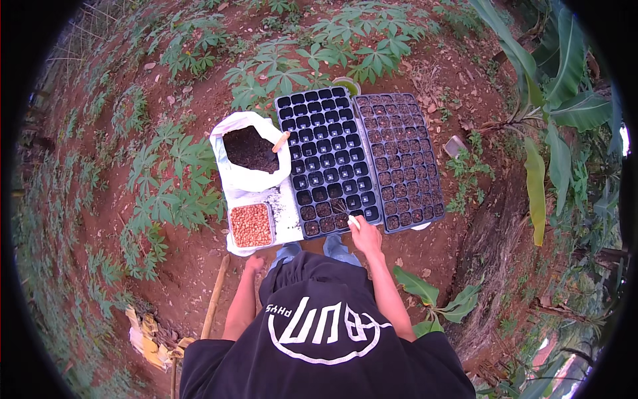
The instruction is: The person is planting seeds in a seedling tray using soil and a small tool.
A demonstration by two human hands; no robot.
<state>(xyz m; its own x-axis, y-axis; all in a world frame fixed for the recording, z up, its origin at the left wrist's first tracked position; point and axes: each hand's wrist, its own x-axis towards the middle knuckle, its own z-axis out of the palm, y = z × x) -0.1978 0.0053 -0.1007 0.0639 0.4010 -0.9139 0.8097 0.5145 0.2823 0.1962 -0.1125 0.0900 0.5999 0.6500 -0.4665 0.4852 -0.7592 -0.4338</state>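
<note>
My right hand (367,238) grips the white handle (354,223) of a small tool whose thin dark end reaches over the near cells of a black seedling tray (326,132). Soil fills several cells at that tray's near left, while most of its other cells are bare. My left hand (255,263) hangs just below the white board (286,219), apart from the tray; its fingers are too small to make out. Nearest to it is a clear plastic tub (272,232) of reddish-orange seeds (249,225).
A white sack (244,182) of dark soil stands behind the tub, a wooden handle (280,142) at its rim. To the right lies a second seedling tray (403,159) filled with soil. A green container (353,87) sits behind the trays. A bamboo pole (217,294) is at lower left.
</note>
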